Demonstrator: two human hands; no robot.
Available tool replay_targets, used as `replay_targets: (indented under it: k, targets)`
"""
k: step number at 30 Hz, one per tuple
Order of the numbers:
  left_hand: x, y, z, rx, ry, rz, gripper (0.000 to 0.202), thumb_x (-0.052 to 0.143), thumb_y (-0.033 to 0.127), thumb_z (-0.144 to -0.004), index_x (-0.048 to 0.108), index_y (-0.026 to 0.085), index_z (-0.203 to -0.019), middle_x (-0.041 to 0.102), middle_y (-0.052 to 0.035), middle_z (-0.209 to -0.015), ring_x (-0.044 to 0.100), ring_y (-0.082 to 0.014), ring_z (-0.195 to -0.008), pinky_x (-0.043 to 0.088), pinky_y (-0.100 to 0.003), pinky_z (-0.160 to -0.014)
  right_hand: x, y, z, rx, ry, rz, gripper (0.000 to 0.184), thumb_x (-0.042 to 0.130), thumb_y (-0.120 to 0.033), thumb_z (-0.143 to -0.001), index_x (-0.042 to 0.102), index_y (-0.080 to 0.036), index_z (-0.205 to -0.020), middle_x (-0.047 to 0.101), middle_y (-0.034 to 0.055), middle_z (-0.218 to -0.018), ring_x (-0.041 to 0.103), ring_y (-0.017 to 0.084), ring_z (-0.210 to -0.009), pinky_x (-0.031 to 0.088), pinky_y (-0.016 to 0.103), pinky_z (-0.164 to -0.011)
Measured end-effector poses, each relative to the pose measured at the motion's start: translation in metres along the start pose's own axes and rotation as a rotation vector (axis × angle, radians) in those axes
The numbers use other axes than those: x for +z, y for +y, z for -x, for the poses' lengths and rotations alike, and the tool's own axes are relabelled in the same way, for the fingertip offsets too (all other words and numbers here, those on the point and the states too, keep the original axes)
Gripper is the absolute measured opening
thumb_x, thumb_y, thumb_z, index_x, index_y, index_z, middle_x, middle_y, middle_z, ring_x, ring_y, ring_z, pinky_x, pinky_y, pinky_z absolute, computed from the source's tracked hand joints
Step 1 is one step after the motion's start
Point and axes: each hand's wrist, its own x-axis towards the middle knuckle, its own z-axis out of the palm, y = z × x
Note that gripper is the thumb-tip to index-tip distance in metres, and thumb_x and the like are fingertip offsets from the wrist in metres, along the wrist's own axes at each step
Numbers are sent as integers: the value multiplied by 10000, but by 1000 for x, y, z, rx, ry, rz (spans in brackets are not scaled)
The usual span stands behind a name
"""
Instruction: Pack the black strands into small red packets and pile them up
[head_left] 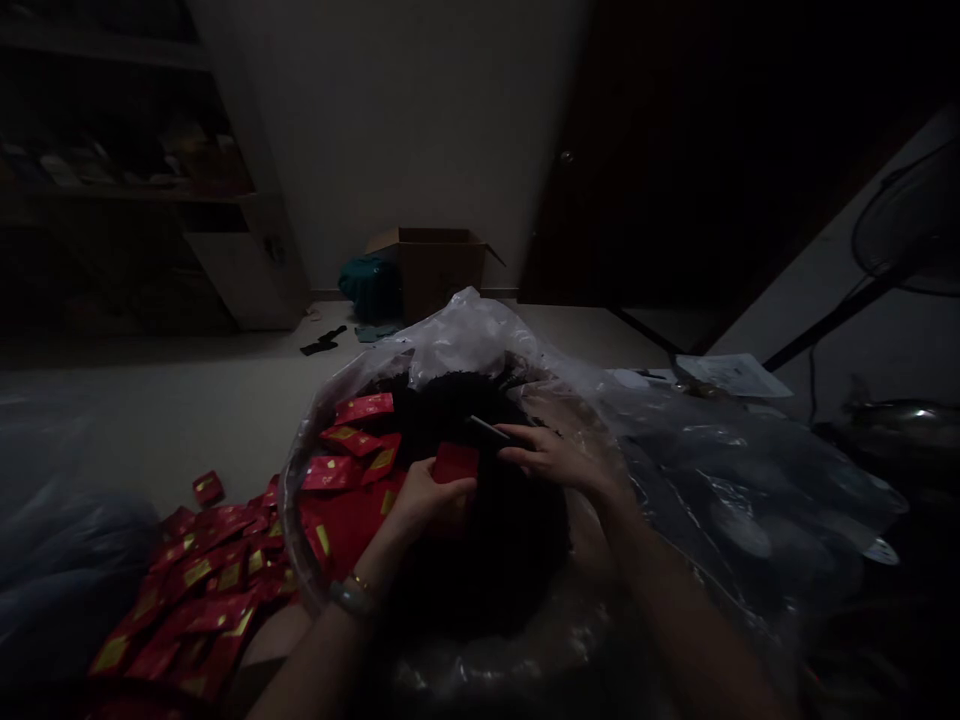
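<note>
My left hand (424, 496) grips a small red packet (456, 462) between thumb and fingers. My right hand (553, 456) is closed on a slim grey bar-like tool (489, 429), whose far end points left over a dark, loose heap that looks like dried leaves (480, 590). The heap lies inside a large clear plastic bag (469, 325) with its mouth spread wide. Several red packets with gold labels (334, 472) rest in the bag's left side, beside my left hand. What is inside the held packet cannot be seen.
More red packets (217, 570) are piled on the left, outside the bag. An open cardboard box (442, 268) stands by the wall next to a teal bundle (370, 287). Clear plastic sheeting (720, 460) spreads to the right, near a fan (911, 230). The room is dim.
</note>
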Motion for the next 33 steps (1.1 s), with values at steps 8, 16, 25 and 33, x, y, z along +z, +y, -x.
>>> replay_targets:
  k: [8,16,25,33]
  targets:
    - [5,2,4,-6,-105,16,284,819,240,-466,699,128,-698,679,-4,-605,597,-149,-559,469,-255,-563,24,-17,1,-195,-11,140,353,614,-372,-829,670,-222,-1144,708,39,-1110,650,261,-1007,477,334,-862]
    - [1,-1,1,18,-104,15,360,851,257,-443,708,126,-746,706,-28,-653,633,-183,-619,503,-287,-615,34,-14,-3,-147,82,202,269,621,-283,-816,714,-212,-1058,727,51,-1059,675,254,-946,485,320,-817]
    - [4,5,5,-13,-125,-5,281,811,221,-480,708,117,-720,695,-6,-628,613,-152,-600,473,-244,-581,24,-19,2,-137,8,199,358,648,-372,-792,690,-207,-1107,721,52,-1073,663,270,-967,491,339,-838]
    - [2,2,3,4,-106,-37,288,806,241,-488,706,113,-726,688,-12,-622,604,-148,-573,474,-249,-565,28,-14,-1,-165,69,226,333,625,-318,-809,686,-192,-1111,712,66,-1097,659,269,-999,489,343,-849]
